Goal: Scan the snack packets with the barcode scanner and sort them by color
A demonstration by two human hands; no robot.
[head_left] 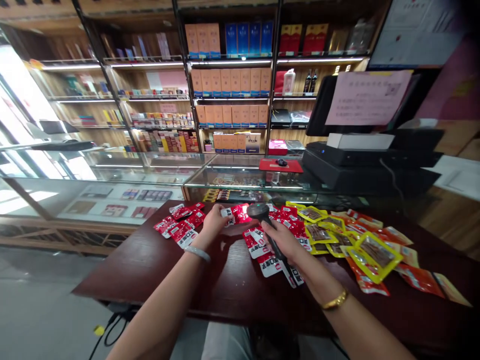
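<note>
My right hand is wrapped round the handle of a black barcode scanner. Its head points left, and a bright red glow falls on a red-and-white snack packet. That packet's left end is pinched in my left hand, just above the table. To the left lies a small group of similar red packets. More red packets spread under and beside the scanner, partly hidden by my right hand. Farther right are yellow-edged packets with brown sticks showing through, mixed with orange packets.
The dark wooden table stands before a glass display counter. A black cash register with a paper sign stands back right, near a mouse on a red mat. Shelves of boxes line the wall. Cables hang at lower left.
</note>
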